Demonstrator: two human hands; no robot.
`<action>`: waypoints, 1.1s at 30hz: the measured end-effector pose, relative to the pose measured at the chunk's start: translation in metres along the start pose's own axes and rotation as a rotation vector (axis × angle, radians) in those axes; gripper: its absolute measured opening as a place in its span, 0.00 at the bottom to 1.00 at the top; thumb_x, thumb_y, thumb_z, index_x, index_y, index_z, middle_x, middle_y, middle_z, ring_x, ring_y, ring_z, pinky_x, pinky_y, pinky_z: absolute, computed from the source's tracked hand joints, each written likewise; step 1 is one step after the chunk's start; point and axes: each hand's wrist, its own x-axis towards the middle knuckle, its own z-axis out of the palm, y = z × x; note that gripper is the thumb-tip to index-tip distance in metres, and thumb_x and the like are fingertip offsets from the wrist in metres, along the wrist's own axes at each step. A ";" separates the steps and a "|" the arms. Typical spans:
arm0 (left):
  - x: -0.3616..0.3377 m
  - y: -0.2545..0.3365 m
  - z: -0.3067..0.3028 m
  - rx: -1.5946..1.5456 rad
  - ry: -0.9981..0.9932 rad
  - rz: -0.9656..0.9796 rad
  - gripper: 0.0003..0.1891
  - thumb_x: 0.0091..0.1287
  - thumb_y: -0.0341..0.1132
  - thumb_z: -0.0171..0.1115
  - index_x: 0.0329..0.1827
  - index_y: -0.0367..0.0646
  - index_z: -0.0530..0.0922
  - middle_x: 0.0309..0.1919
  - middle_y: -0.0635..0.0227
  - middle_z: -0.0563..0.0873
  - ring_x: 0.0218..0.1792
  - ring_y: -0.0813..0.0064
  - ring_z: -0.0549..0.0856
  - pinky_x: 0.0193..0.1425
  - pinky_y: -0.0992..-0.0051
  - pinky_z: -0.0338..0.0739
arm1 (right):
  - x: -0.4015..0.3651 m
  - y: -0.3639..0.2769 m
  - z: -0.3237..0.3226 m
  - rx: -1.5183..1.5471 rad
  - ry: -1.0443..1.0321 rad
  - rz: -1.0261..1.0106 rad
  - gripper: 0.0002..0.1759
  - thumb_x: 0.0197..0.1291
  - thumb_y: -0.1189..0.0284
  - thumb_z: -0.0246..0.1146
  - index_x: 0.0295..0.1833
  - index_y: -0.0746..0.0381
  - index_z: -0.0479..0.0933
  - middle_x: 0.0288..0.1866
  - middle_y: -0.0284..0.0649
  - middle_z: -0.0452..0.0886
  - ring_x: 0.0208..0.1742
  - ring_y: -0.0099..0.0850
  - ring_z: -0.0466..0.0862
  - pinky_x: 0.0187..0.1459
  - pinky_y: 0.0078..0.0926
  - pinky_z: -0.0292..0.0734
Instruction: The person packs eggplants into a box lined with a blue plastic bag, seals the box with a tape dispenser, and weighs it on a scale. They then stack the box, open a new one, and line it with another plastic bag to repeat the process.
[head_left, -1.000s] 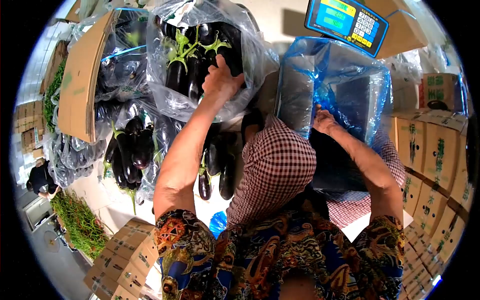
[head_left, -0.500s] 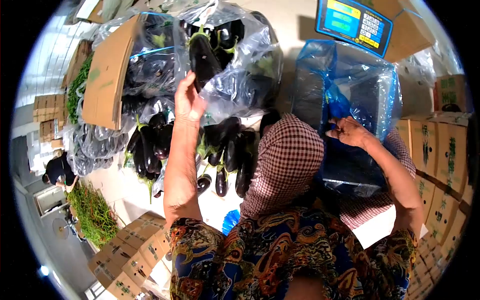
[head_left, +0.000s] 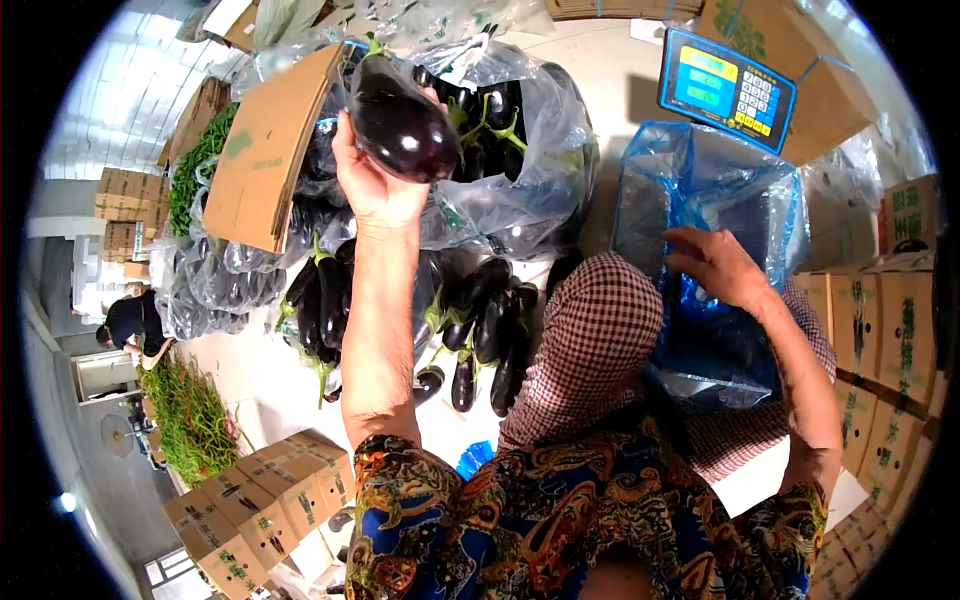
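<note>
My left hand (head_left: 385,195) is wrapped round a large, glossy dark eggplant (head_left: 405,125), raised with its green stem end up. Just beyond it lies a big clear plastic bag (head_left: 555,150), its mouth folded back around more eggplants (head_left: 485,115). On the right, a box lined with blue plastic film (head_left: 715,360) stands beside my knee. Over that lining hovers my right hand (head_left: 718,265), fingers loosely bent and apart, nothing visible in them. Loose eggplants (head_left: 480,320) lie on the floor between my left forearm and my knee.
A scale display with a keypad (head_left: 728,90) stands behind the lined box. Cardboard flaps (head_left: 270,150) rise at the left, near bagged eggplants. Carton stacks (head_left: 260,500) flank both sides. Green peppers (head_left: 190,420) lie in a heap at far left, where a person (head_left: 135,325) bends over.
My left hand has taken the eggplant from the bag's mouth and lifted it closer. My right hand has let go of the blue film and risen slightly. The view has shifted a little.
</note>
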 end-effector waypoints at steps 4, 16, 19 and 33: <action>-0.006 -0.027 0.017 0.162 0.036 -0.025 0.27 0.68 0.49 0.55 0.63 0.38 0.72 0.57 0.50 0.80 0.61 0.47 0.76 0.67 0.50 0.69 | 0.008 -0.006 -0.009 0.037 0.077 -0.132 0.19 0.61 0.67 0.65 0.55 0.66 0.76 0.41 0.52 0.84 0.43 0.45 0.85 0.43 0.38 0.78; -0.012 -0.163 0.087 1.910 -0.812 -0.079 0.24 0.67 0.44 0.63 0.64 0.46 0.72 0.22 0.61 0.81 0.24 0.75 0.80 0.30 0.74 0.71 | 0.005 -0.055 -0.066 0.901 0.322 0.037 0.27 0.59 0.52 0.65 0.51 0.64 0.77 0.41 0.39 0.82 0.39 0.25 0.81 0.40 0.23 0.77; -0.024 -0.147 0.076 1.957 -0.729 -0.219 0.24 0.66 0.41 0.64 0.65 0.45 0.73 0.25 0.62 0.84 0.26 0.77 0.81 0.32 0.76 0.74 | -0.027 -0.017 -0.054 0.669 0.296 0.184 0.45 0.49 0.47 0.71 0.63 0.69 0.69 0.55 0.52 0.76 0.58 0.40 0.77 0.60 0.38 0.73; -0.198 0.006 -0.175 1.255 0.694 -0.444 0.18 0.71 0.35 0.59 0.61 0.35 0.74 0.41 0.61 0.86 0.37 0.74 0.85 0.41 0.78 0.81 | 0.004 0.156 0.050 0.309 0.157 0.863 0.59 0.50 0.41 0.68 0.75 0.67 0.53 0.77 0.51 0.56 0.76 0.44 0.57 0.70 0.37 0.57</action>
